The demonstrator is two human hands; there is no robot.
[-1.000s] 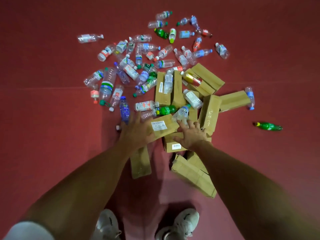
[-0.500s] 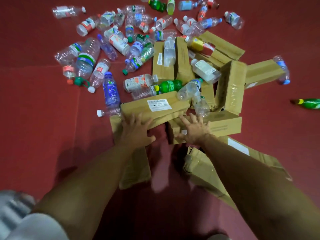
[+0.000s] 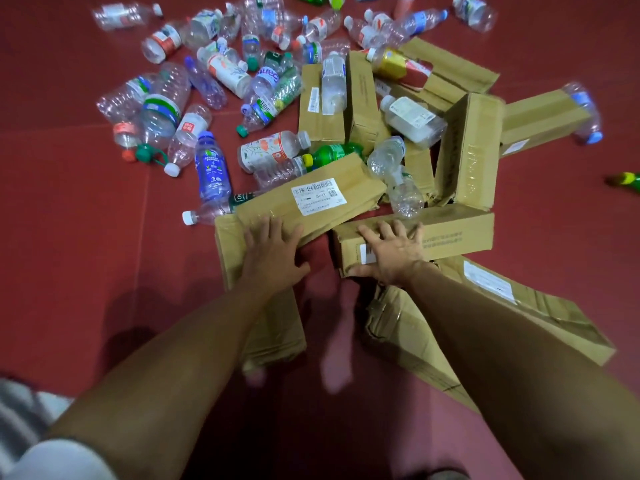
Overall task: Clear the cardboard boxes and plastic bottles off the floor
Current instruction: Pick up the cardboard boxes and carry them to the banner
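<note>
Several cardboard boxes lie heaped on the red floor [image 3: 69, 254], with many plastic bottles scattered beyond and among them. My left hand [image 3: 273, 258] rests with straight, spread fingers on the near end of a tilted box with a white shipping label [image 3: 360, 183]. My right hand [image 3: 391, 252] holds the near end of a long cardboard box [image 3: 457, 233], fingers over its top edge and thumb along its lower edge. A flattened box [image 3: 273, 330] lies under my left wrist. Beneath my right forearm is a crushed box [image 3: 540, 306].
A blue bottle [image 3: 211, 168], a green bottle [image 3: 332, 152] and clear bottles [image 3: 401, 188] touch the boxes. More boxes [image 3: 467, 150] stand behind. One green bottle [image 3: 627, 180] lies apart at the right edge. Bare red floor spreads left and right of my arms.
My view has dropped closer to the pile and my feet have left the frame. Both hands have moved onto the two near boxes and the right hand has closed over its box's end.
</note>
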